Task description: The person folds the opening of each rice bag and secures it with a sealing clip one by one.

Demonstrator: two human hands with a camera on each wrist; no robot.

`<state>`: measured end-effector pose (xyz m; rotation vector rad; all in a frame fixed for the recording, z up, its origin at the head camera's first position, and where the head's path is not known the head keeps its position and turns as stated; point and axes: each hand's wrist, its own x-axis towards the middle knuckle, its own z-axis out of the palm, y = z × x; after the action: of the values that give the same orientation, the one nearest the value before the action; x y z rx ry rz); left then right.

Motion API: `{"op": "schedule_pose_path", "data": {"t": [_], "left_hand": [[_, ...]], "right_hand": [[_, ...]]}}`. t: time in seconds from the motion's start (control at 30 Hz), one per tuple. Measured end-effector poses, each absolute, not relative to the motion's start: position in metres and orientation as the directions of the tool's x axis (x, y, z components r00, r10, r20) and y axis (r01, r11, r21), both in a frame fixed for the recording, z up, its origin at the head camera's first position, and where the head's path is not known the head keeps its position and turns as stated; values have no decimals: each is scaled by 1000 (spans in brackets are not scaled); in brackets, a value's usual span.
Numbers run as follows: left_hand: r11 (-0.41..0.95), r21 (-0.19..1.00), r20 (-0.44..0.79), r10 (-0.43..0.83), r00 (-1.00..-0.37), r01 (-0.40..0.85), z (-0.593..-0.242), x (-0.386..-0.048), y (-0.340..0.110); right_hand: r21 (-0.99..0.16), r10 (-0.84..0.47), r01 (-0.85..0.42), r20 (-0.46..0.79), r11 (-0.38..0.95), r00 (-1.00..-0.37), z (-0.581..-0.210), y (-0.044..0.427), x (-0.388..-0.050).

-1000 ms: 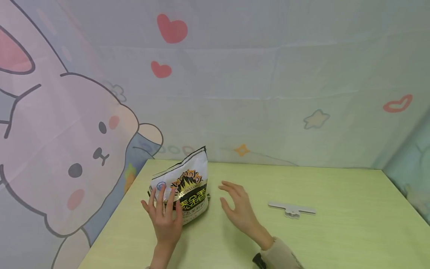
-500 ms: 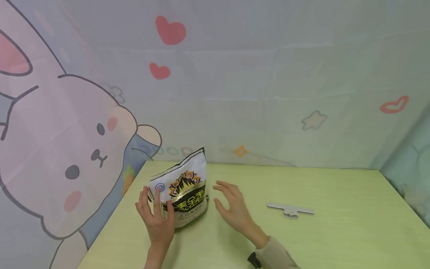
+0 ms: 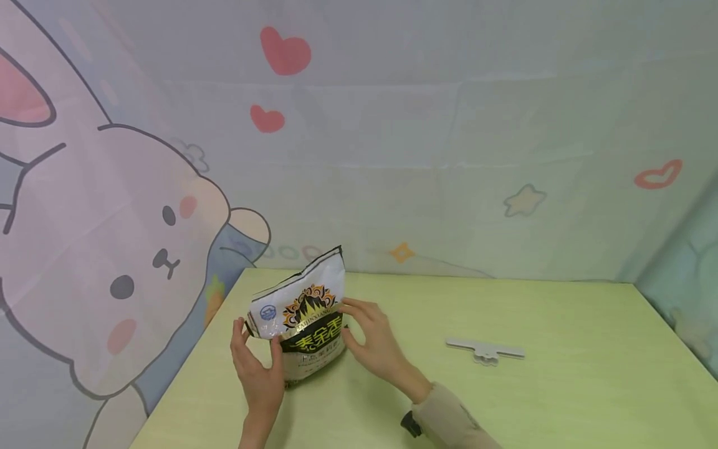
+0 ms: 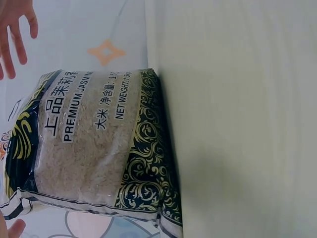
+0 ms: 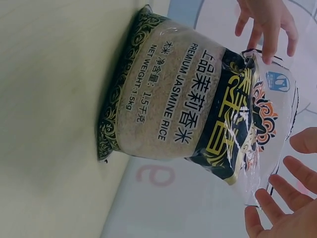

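An upright bag of jasmine rice (image 3: 311,324), white and black with a clear window, stands on the table; its top edge slants up to the right. My left hand (image 3: 259,377) is at the bag's left edge, thumb on the front and the other fingers along the side. On the opposite side, my right hand (image 3: 377,346) reaches the right edge with loosely bent fingers. The rice grains show through the bag (image 4: 89,148) in the left wrist view. In the right wrist view the right hand's spread fingers (image 5: 292,191) are by the bag's top.
A light grey sealing clip (image 3: 485,350) lies on the pale green table (image 3: 561,386), to the right of the right hand. Behind the table hangs a cloth backdrop (image 3: 426,125) printed with a rabbit, hearts and stars.
My left hand has slid from the bag's front to its left edge. My right hand has moved left, from apart to the bag's right edge. The bag has hardly moved.
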<state>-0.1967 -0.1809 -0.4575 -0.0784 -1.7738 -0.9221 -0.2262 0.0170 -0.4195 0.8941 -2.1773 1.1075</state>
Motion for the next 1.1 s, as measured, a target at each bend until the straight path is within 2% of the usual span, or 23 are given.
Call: {"op": "schedule_pose_path", "data": {"t": [0.17, 0.37, 0.6, 0.87, 1.1], "left_hand": [[693, 582, 802, -403, -441, 426, -460, -196, -182], [659, 601, 793, -420, -442, 452, -462, -195, -185], [558, 698, 713, -482, -510, 448, -458, -192, -185], [528, 708, 705, -489, -515, 468, -443, -186, -180], [508, 733, 680, -511, -526, 453, -453, -193, -186]], "right_hand": [[-490, -333, -755, 692, 435, -641, -416, 12, -228], [-500, -336, -735, 668, 458, -664, -415, 8, -229], [-528, -340, -739, 663, 420, -667, -413, 5, -233], [-548, -348, -715, 630, 433, -694, -409, 3, -240], [-512, -389, -760, 656, 400, -647, -403, -7, -243]]}}
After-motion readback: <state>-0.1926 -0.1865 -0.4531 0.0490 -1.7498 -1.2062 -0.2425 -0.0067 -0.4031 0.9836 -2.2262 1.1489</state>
